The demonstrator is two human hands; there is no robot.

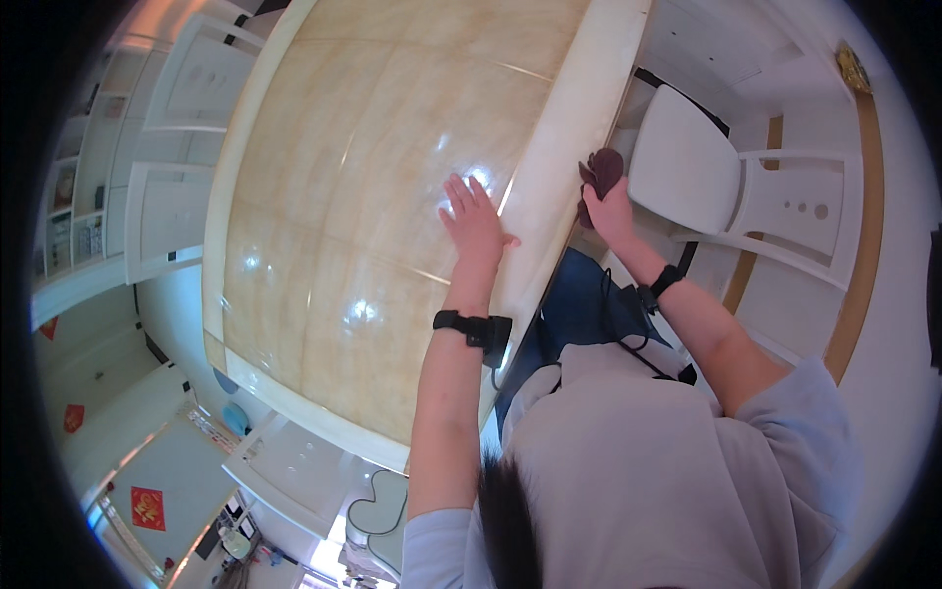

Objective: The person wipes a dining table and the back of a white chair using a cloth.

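My left hand (475,227) rests palm down with spread fingers on the glossy beige tabletop (353,184), near its white border. Nothing is in it. My right hand (612,210) grips a bunched dark maroon cloth (605,168) at the table's near edge, beside the white chair seat. Folds of the cloth stick out above the thumb and hang below it. Each wrist wears a black strap with a small device and a cable.
A white chair (684,162) stands close to my right hand. More white chairs (173,217) line the far side, and another (294,471) is at the table's left end. Shelves (81,191) stand beyond. A black cable (636,353) crosses my lap.
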